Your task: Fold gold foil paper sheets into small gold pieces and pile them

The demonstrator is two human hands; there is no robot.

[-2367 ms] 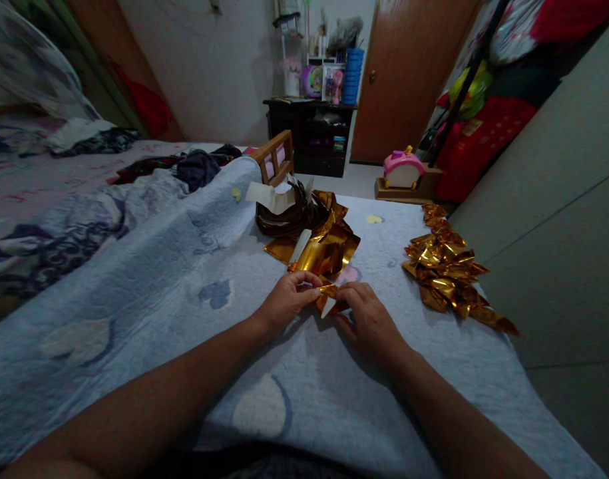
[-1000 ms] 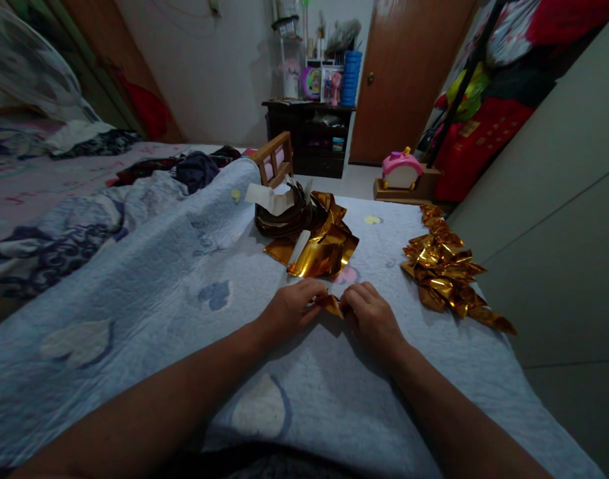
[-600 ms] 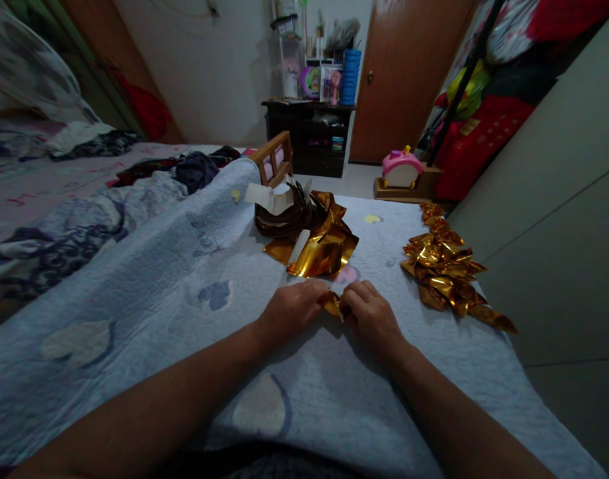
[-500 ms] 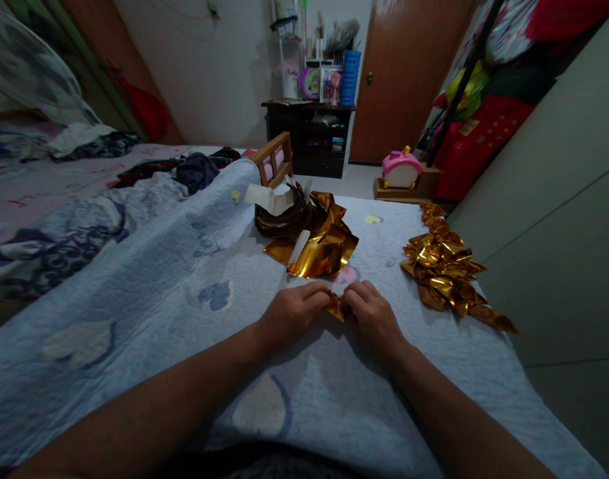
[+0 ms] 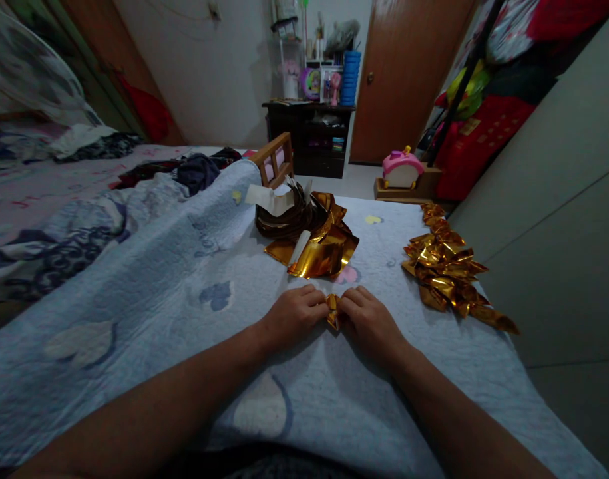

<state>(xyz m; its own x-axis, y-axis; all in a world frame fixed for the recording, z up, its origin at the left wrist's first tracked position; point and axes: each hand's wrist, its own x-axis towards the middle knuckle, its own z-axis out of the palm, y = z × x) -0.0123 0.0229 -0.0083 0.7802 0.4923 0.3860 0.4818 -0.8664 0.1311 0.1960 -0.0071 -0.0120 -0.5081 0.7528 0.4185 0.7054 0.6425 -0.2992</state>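
Note:
Between my two hands is a small folded piece of gold foil paper [image 5: 333, 313], just above the light blue quilt [image 5: 334, 406]. My left hand [image 5: 299, 313] pinches its left end, and my right hand [image 5: 364, 316] grips the right end. Fingers cover both ends of the piece. Beyond the hands lies a stack of gold foil sheets [image 5: 321, 253], partly curled, with dark bent layers and white paper strips behind. On the right, a heap of folded gold foil pieces [image 5: 446, 269] rests near the quilt's edge.
A pale cabinet [image 5: 558, 266] borders the quilt on the right. Rumpled clothes [image 5: 199, 173] lie on the bed to the left. Behind stand a wooden rail [image 5: 274, 159], a dark shelf unit [image 5: 309, 140] and a pink toy [image 5: 403, 169] on a wooden box.
The foil piece has turned and now shows a wider, more upright face between my hands. Both hands have shifted only slightly. The stack and the heap stay as they were.

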